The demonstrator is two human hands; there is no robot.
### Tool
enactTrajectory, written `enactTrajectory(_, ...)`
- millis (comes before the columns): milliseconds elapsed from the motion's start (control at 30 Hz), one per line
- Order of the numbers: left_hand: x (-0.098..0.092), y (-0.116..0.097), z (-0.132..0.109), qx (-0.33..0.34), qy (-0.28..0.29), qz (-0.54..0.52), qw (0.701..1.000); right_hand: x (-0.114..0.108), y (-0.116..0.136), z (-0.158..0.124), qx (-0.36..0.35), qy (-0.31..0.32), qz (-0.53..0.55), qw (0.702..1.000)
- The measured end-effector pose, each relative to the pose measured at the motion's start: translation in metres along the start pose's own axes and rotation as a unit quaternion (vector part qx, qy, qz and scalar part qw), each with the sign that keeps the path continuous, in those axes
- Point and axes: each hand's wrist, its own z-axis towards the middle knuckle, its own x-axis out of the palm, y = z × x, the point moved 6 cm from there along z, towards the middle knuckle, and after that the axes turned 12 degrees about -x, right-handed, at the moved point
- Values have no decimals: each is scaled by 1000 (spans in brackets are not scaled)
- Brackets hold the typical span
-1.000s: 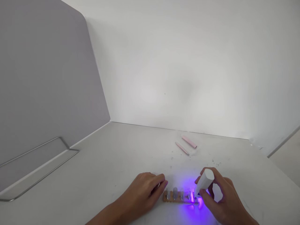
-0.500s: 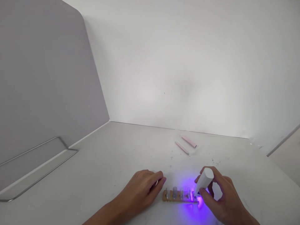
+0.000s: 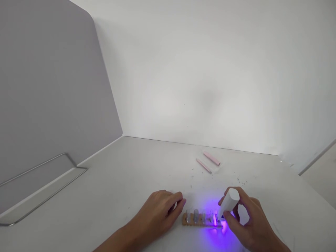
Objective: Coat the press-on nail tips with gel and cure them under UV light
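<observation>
A slim white UV lamp (image 3: 229,202) is gripped between the thumb and fingers of my right hand (image 3: 252,220). It tilts down and throws purple light over the right end of a wooden nail display stand (image 3: 193,224). Several clear and greyish nail tips (image 3: 196,216) sit in a row on that stand. The purple glare blurs the tips at the right end. Just left of the stand, my left hand (image 3: 164,210) lies on the table with its fingers curled in and nothing visible in them.
Two pink sticks, a thin one (image 3: 204,166) and a wider one (image 3: 211,158), lie by clear wrapping farther back. Small crumbs (image 3: 240,182) are scattered on the white table (image 3: 118,182). A metal wire frame (image 3: 44,199) stands at left by a grey panel (image 3: 52,87).
</observation>
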Motion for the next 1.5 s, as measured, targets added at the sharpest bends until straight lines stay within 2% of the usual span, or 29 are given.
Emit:
enactTrajectory(433, -3, -4, 0, 7, -11, -5, 1000, 0, 2, 1, -4, 31, -20, 999)
enactTrajectory(733, -6, -8, 0, 14, -17, -14, 1000, -1, 2, 0, -1, 11, -32, 999)
enactTrajectory(1033, -3, -7, -2, 22, -13, -23, 999, 1, -1, -1, 8, 23, -4, 1000)
enactTrajectory(1200, -3, -6, -2, 22, -13, -25, 999, 1, 0, -1, -4, 2, 1, 1000)
enactTrajectory(1400, -3, -2, -5, 23, -14, -25, 999, -8, 6, -1, -33, -91, 1, 995)
enactTrajectory(1500, -1, -1, -5, 24, -13, -24, 999, -5, 3, -1, -22, -72, 3, 997)
